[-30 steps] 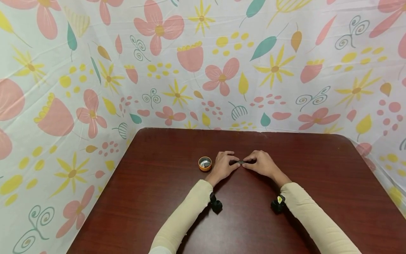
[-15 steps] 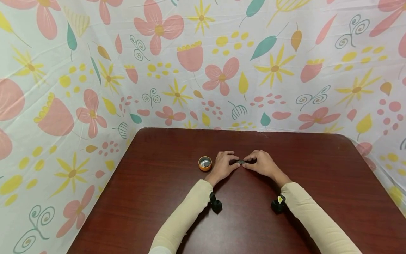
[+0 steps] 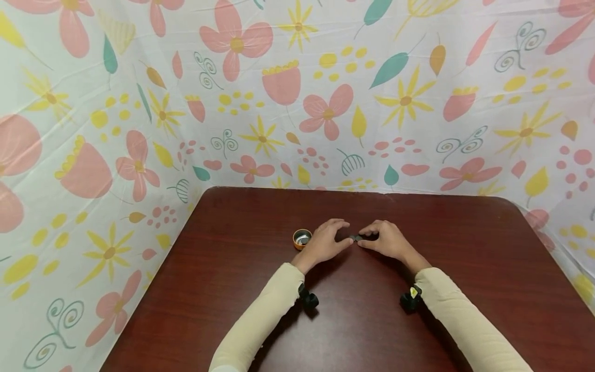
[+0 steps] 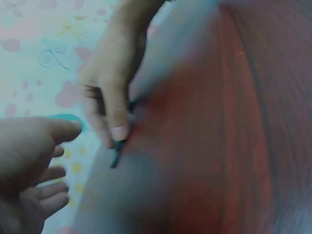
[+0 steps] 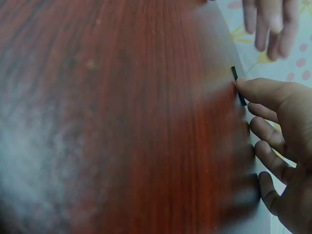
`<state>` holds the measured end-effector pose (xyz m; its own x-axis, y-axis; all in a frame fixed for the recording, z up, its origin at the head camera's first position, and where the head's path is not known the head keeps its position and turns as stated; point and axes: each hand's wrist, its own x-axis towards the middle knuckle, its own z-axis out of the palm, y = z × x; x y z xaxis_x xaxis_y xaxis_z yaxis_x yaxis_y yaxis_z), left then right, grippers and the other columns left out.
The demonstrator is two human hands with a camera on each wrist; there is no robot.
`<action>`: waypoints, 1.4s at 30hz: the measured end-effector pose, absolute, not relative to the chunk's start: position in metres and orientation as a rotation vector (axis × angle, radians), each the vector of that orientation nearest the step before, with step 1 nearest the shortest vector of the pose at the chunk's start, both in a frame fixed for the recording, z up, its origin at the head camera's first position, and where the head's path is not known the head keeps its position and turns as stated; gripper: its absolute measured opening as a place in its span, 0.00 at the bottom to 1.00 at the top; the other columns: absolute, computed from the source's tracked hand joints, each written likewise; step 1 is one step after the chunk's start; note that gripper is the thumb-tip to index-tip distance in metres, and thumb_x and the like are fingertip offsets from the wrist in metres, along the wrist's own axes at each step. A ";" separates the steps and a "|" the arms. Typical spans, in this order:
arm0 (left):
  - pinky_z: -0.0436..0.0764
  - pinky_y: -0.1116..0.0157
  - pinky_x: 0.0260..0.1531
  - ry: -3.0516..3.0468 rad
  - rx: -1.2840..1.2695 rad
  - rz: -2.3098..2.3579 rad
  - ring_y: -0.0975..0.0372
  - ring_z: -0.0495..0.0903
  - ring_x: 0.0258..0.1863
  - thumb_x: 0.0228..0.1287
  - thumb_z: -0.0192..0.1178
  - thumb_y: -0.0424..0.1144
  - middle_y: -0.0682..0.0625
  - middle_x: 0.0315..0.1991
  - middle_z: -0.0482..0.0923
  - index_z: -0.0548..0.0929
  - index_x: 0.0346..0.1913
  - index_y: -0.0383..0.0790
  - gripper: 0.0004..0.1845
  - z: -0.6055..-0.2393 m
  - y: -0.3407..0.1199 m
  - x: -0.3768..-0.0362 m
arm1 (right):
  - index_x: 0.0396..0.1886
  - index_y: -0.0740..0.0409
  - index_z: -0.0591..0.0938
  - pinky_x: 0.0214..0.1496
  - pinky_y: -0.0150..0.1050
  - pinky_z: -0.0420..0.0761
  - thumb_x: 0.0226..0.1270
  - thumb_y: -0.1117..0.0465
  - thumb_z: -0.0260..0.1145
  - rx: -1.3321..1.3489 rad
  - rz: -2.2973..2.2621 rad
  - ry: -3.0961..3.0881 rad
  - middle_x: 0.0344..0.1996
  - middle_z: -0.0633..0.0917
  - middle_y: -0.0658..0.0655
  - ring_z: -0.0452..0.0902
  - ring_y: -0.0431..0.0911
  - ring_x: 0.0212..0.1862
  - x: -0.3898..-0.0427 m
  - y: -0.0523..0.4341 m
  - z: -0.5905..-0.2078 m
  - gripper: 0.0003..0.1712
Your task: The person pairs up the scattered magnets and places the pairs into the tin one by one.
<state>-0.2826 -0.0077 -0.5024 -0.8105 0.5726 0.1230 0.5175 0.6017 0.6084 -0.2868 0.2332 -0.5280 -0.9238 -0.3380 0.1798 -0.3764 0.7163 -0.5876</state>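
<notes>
My right hand [image 3: 389, 242] pinches a small, thin, dark flat piece [image 3: 355, 238] between thumb and fingers, low over the table. The right wrist view shows the piece [image 5: 234, 73] edge-on, sticking out past the thumb tip; its kind does not show. Just left of it, my left hand [image 3: 324, 244] has its fingers spread and holds nothing. A gap lies between the left thumb and the piece in the left wrist view, where the left hand [image 4: 29, 156] is raised beside the right one [image 4: 111, 83]. A small round orange tin [image 3: 298, 245], silvery inside, stands behind the left wrist.
The dark red-brown wooden table [image 3: 223, 289] has a far edge behind the hands. A white flowered cloth [image 3: 288, 113] hangs behind it and along the left. Black wrist cameras, such as the right one [image 3: 410, 299], stick out inward beneath both forearms.
My left hand has let go of the dark piece, spread its fingers and drawn slightly back and left, overlapping the tin's edge. The right hand keeps its pinch almost in place.
</notes>
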 end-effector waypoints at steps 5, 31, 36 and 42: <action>0.69 0.53 0.70 2.727 1.138 0.905 0.57 0.63 0.76 0.74 0.60 0.56 0.48 0.75 0.68 0.74 0.73 0.46 0.31 -0.481 -0.034 -0.279 | 0.45 0.57 0.92 0.42 0.46 0.80 0.60 0.55 0.79 0.592 0.993 -2.854 0.36 0.86 0.52 0.80 0.46 0.40 -0.287 0.235 -0.530 0.16; 0.70 0.47 0.68 2.644 0.795 1.168 0.53 0.67 0.73 0.59 0.73 0.60 0.49 0.75 0.66 0.63 0.80 0.44 0.51 -0.523 -0.133 -0.290 | 0.50 0.51 0.91 0.48 0.50 0.81 0.59 0.51 0.80 0.703 0.982 -2.875 0.42 0.85 0.51 0.80 0.48 0.46 -0.298 0.218 -0.520 0.20; 0.72 0.50 0.67 2.640 0.755 1.172 0.54 0.70 0.70 0.59 0.73 0.60 0.49 0.73 0.69 0.65 0.79 0.43 0.49 -0.529 -0.132 -0.291 | 0.50 0.51 0.91 0.47 0.48 0.81 0.60 0.51 0.80 0.733 0.965 -2.894 0.42 0.85 0.49 0.80 0.46 0.45 -0.300 0.218 -0.521 0.19; 0.74 0.51 0.63 2.669 0.706 1.158 0.55 0.72 0.65 0.59 0.72 0.61 0.50 0.69 0.74 0.68 0.77 0.47 0.47 -0.534 -0.130 -0.292 | 0.46 0.51 0.93 0.44 0.45 0.79 0.60 0.52 0.80 0.759 0.947 -2.884 0.38 0.85 0.47 0.78 0.44 0.42 -0.300 0.217 -0.524 0.16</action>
